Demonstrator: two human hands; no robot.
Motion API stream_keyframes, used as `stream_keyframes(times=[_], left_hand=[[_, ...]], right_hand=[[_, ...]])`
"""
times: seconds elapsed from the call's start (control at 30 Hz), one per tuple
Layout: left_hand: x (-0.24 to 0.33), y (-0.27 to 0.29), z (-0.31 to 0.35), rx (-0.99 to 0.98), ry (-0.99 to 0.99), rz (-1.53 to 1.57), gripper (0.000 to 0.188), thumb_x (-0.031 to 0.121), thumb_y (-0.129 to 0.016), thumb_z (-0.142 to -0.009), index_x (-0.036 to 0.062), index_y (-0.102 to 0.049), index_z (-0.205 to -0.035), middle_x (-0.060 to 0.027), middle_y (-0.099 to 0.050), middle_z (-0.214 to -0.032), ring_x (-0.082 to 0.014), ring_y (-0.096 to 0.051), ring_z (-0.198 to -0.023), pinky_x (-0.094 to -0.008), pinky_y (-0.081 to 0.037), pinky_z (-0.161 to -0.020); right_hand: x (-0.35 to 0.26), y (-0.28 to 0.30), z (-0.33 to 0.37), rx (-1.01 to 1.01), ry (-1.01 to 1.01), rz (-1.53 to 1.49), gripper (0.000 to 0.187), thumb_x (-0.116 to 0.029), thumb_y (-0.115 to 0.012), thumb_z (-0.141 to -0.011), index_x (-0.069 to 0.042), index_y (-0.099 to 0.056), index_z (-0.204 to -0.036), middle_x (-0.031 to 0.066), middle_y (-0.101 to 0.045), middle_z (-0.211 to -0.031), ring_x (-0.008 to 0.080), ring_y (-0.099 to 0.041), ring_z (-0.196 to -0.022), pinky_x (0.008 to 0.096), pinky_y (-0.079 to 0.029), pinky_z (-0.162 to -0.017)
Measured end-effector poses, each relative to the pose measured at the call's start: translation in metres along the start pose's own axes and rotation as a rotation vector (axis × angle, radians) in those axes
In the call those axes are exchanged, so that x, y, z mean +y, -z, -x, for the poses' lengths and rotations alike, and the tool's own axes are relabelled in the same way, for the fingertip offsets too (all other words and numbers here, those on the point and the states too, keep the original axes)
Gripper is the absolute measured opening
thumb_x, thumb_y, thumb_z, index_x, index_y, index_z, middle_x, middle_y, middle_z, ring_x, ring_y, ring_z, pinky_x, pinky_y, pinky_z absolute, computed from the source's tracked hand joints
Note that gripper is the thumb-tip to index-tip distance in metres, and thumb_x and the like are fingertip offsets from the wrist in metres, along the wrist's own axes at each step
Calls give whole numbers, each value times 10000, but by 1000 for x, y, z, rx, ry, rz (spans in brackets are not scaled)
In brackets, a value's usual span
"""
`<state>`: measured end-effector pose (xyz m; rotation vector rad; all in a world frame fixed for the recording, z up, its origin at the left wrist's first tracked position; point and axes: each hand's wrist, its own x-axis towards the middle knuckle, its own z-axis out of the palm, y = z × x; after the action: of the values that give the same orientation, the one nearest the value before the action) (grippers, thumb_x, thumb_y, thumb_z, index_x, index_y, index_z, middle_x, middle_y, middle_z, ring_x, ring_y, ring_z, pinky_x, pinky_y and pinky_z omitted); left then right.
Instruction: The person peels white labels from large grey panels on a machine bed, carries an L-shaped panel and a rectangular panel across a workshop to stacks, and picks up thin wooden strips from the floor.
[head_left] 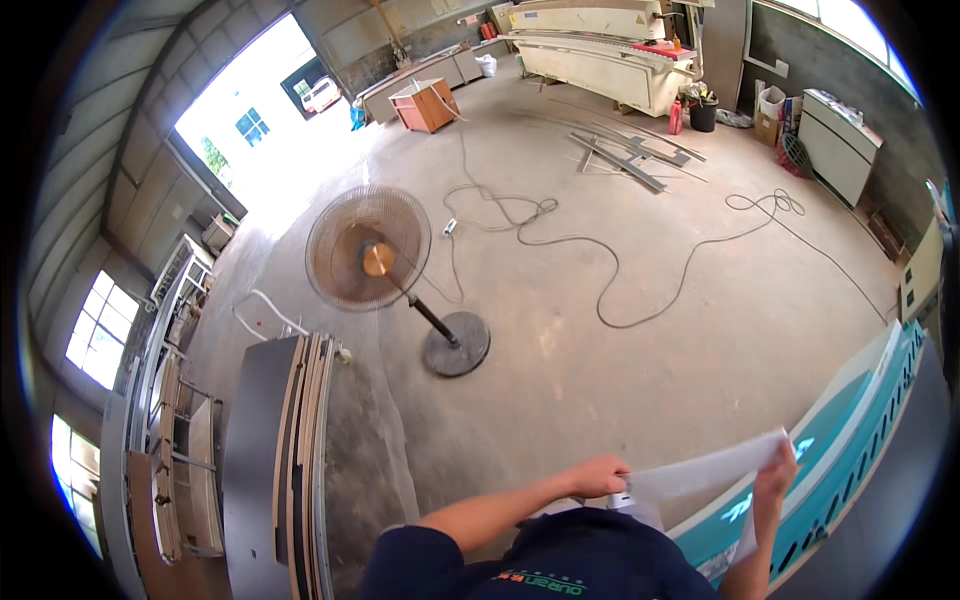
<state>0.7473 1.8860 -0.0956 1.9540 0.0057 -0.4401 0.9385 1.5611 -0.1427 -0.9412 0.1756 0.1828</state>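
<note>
A thin white sheet is stretched between my two hands in front of my body. It looks like paper or film; I cannot tell which. My left hand is closed at its left end, beside a small white piece with dark marks. My right hand grips the sheet's far right corner, and part of the white material hangs below that hand. Under and beyond the right hand lies a long teal panel with white bands and a row of dark slots along its edge.
A pedestal fan stands ahead to the left. Stacked boards lean at the left. A long cable snakes over the concrete floor. Metal strips lie farther off, before a large cream machine. An orange-brown cabinet stands near the doorway.
</note>
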Motion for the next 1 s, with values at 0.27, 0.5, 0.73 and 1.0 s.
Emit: stream_keyframes(times=[0.27,0.5,0.73,1.0], left_hand=[[77,95,-209,-178,184,762,189,125,-520,-685,23,-600,-823,-52,-583,-677,-110,-520,-522,-229,-417,-473],[167,139,-406,-27,33,777,164,82,-512,-796,5,-587,-920,-72,-624,-771,-120,-554,-591,-231,-424,-514],[258,139,-589,-210,-115,808,233,59,-514,-838,-20,-572,-1049,-76,-624,-873,-121,-560,-709,-239,-441,-588],[354,85,-814,-584,-255,610,254,94,-547,-843,-24,-555,-1067,-68,-616,-880,-120,-569,-740,-250,-459,-615]], right_hand=[[52,143,-106,472,-326,-100,301,-293,-569,-838,-88,-561,-1058,19,-590,-943,154,-534,-859,295,-433,-757],[-68,2,-269,355,-39,344,145,-183,-596,-836,-45,-583,-880,31,-595,-789,121,-568,-717,224,-448,-656],[-200,-92,-364,180,602,724,174,4,-639,-757,-21,-589,-922,71,-594,-876,157,-565,-815,250,-451,-741],[-306,-71,-524,156,959,1407,388,-97,-748,-622,-78,-634,-993,103,-580,-1106,302,-531,-1031,378,-438,-866]])
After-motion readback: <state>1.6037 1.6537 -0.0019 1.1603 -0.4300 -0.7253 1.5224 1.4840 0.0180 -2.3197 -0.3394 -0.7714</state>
